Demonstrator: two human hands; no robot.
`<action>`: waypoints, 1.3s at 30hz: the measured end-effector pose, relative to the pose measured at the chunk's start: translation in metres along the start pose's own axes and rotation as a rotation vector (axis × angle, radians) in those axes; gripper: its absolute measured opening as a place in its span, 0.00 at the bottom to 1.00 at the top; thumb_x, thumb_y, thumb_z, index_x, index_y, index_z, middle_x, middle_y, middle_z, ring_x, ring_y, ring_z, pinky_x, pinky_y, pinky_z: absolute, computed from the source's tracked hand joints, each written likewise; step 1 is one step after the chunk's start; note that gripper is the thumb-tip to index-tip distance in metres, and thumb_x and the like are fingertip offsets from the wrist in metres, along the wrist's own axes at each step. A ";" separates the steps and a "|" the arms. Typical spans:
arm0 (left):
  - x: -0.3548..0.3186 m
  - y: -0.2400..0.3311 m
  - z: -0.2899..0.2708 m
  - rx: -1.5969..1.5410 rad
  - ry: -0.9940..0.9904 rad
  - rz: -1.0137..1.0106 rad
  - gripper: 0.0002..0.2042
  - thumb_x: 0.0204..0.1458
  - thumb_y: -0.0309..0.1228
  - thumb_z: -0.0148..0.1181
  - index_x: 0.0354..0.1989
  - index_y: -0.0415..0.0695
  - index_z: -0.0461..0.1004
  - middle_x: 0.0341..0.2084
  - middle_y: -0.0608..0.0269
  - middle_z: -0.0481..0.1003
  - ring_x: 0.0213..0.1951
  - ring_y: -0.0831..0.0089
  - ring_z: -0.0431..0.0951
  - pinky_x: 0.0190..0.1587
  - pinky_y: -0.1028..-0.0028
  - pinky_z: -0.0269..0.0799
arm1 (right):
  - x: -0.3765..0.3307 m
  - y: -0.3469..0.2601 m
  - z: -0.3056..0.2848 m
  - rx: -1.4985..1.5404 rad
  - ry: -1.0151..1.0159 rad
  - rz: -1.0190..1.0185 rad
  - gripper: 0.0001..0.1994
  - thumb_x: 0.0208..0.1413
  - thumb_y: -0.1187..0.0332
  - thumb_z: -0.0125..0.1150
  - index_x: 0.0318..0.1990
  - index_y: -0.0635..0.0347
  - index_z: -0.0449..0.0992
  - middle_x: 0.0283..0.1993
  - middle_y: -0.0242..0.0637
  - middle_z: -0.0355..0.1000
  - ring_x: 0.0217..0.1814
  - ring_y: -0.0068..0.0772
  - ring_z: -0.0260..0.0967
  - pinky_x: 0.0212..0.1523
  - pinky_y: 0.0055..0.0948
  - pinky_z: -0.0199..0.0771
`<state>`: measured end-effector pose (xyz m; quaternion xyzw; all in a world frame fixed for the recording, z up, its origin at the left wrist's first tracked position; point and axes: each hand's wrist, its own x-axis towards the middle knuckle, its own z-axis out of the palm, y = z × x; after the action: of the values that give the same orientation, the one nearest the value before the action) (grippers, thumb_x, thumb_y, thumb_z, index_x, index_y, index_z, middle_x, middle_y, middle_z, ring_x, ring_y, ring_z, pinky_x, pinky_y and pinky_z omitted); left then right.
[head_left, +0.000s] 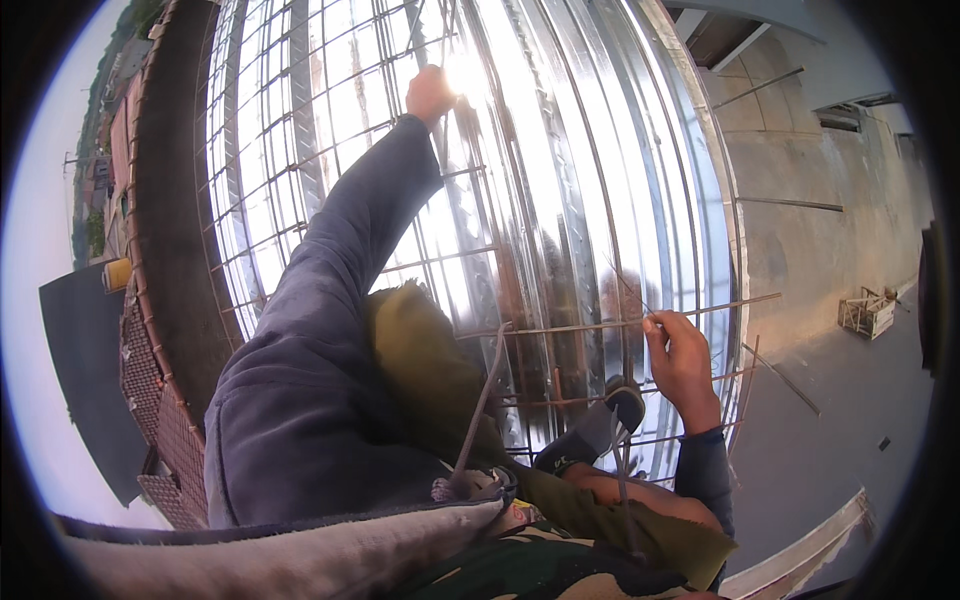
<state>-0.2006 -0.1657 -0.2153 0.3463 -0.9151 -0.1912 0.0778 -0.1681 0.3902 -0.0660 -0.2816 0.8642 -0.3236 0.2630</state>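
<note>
My right hand (682, 362) pinches a thin wire (628, 288) between thumb and fingertips, close beside a steel reinforcing bar (585, 328) that crosses the metal decking (590, 262). Far out at the top, my left hand (430, 95) is closed in a fist at the grid of steel bars (290, 140). Strong glare beside that fist hides what its fingers close on. The decking is shiny and ribbed, with the bars lying over it.
My shoe (592, 432) is on the bars and decking, left of my right forearm. Beyond the decking's right edge (738, 215) a concrete surface (820, 245) lies lower, with a small crate-like frame (867, 313). Tiled roofs (165, 440) show at left. A cord (482, 405) hangs from my clothing.
</note>
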 end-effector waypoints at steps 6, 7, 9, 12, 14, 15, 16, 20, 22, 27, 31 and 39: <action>0.018 -0.039 -0.039 -0.132 0.104 -0.170 0.24 0.74 0.46 0.43 0.52 0.35 0.77 0.38 0.39 0.82 0.44 0.41 0.82 0.46 0.50 0.75 | 0.002 0.005 -0.008 0.012 -0.004 -0.057 0.08 0.68 0.67 0.63 0.44 0.65 0.80 0.33 0.47 0.76 0.31 0.47 0.73 0.35 0.42 0.73; 0.011 -0.044 -0.040 -0.073 0.154 -0.125 0.23 0.75 0.46 0.42 0.48 0.36 0.76 0.37 0.39 0.81 0.43 0.41 0.82 0.47 0.49 0.75 | 0.003 0.009 -0.005 0.007 -0.005 -0.073 0.08 0.68 0.67 0.63 0.44 0.65 0.80 0.33 0.47 0.75 0.31 0.48 0.73 0.35 0.42 0.73; -0.018 -0.035 -0.033 -0.099 0.189 -0.086 0.23 0.75 0.45 0.41 0.43 0.38 0.75 0.35 0.40 0.81 0.42 0.41 0.82 0.47 0.48 0.73 | 0.005 0.012 -0.008 -0.026 -0.035 -0.063 0.10 0.69 0.66 0.62 0.44 0.65 0.80 0.33 0.47 0.75 0.31 0.49 0.73 0.35 0.43 0.72; -0.082 -0.027 -0.036 -0.162 0.185 -0.005 0.21 0.76 0.45 0.40 0.44 0.40 0.73 0.31 0.40 0.79 0.37 0.39 0.80 0.43 0.48 0.71 | 0.009 0.014 -0.007 0.016 -0.048 -0.030 0.11 0.70 0.63 0.61 0.45 0.64 0.79 0.33 0.48 0.75 0.31 0.49 0.73 0.36 0.44 0.72; -0.127 -0.021 -0.041 -0.182 0.141 0.075 0.18 0.76 0.43 0.39 0.48 0.41 0.71 0.29 0.38 0.78 0.35 0.37 0.80 0.40 0.46 0.70 | 0.013 0.013 -0.009 0.034 -0.058 -0.052 0.12 0.70 0.63 0.60 0.45 0.63 0.79 0.33 0.48 0.75 0.32 0.49 0.73 0.36 0.44 0.72; -0.149 -0.022 -0.044 -0.167 0.092 0.090 0.17 0.76 0.42 0.41 0.48 0.41 0.71 0.29 0.38 0.78 0.34 0.36 0.79 0.39 0.46 0.70 | 0.014 0.012 -0.008 0.051 -0.069 -0.067 0.12 0.70 0.62 0.60 0.45 0.63 0.79 0.33 0.48 0.76 0.32 0.49 0.73 0.36 0.44 0.72; -0.164 -0.023 -0.046 -0.155 0.045 0.108 0.16 0.76 0.41 0.42 0.49 0.42 0.71 0.28 0.38 0.78 0.33 0.36 0.79 0.38 0.46 0.70 | 0.014 0.012 -0.008 0.055 -0.068 -0.058 0.12 0.71 0.62 0.60 0.45 0.63 0.79 0.33 0.47 0.76 0.32 0.49 0.73 0.36 0.44 0.72; -0.213 -0.033 -0.045 -0.066 -0.049 0.450 0.11 0.75 0.35 0.49 0.47 0.41 0.72 0.24 0.47 0.75 0.26 0.45 0.78 0.30 0.53 0.70 | 0.008 0.020 -0.006 0.052 -0.060 -0.061 0.11 0.71 0.62 0.60 0.45 0.62 0.79 0.33 0.45 0.77 0.32 0.47 0.74 0.36 0.44 0.72; -0.227 -0.045 -0.047 0.051 -0.176 0.616 0.08 0.72 0.35 0.52 0.49 0.44 0.73 0.31 0.47 0.78 0.35 0.43 0.80 0.38 0.49 0.74 | 0.003 0.021 -0.002 0.067 -0.065 -0.077 0.11 0.71 0.62 0.60 0.45 0.62 0.79 0.32 0.45 0.76 0.32 0.46 0.74 0.36 0.43 0.72; -0.237 -0.033 -0.033 0.330 -0.292 0.837 0.05 0.66 0.35 0.61 0.43 0.48 0.76 0.34 0.62 0.75 0.42 0.60 0.78 0.47 0.60 0.69 | -0.008 0.030 0.003 -0.015 -0.052 -0.043 0.12 0.70 0.61 0.62 0.46 0.61 0.80 0.25 0.41 0.67 0.26 0.40 0.63 0.32 0.42 0.64; -0.239 -0.036 -0.033 0.341 -0.349 0.822 0.08 0.69 0.38 0.60 0.47 0.48 0.78 0.37 0.63 0.76 0.43 0.63 0.78 0.49 0.62 0.70 | -0.020 0.037 0.005 -0.032 -0.041 0.053 0.13 0.68 0.60 0.64 0.47 0.61 0.81 0.25 0.39 0.67 0.28 0.37 0.65 0.33 0.39 0.65; -0.268 -0.053 -0.040 0.355 -0.422 0.763 0.10 0.69 0.36 0.61 0.53 0.49 0.79 0.41 0.66 0.77 0.47 0.66 0.75 0.51 0.63 0.69 | 0.050 0.081 0.016 -0.304 0.168 -0.107 0.16 0.69 0.58 0.62 0.60 0.49 0.80 0.55 0.42 0.76 0.48 0.50 0.80 0.50 0.46 0.81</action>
<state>0.0434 -0.0360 -0.2029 -0.0533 -0.9914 -0.0556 -0.1056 -0.2187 0.4019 -0.1472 -0.3357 0.9058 -0.2253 0.1267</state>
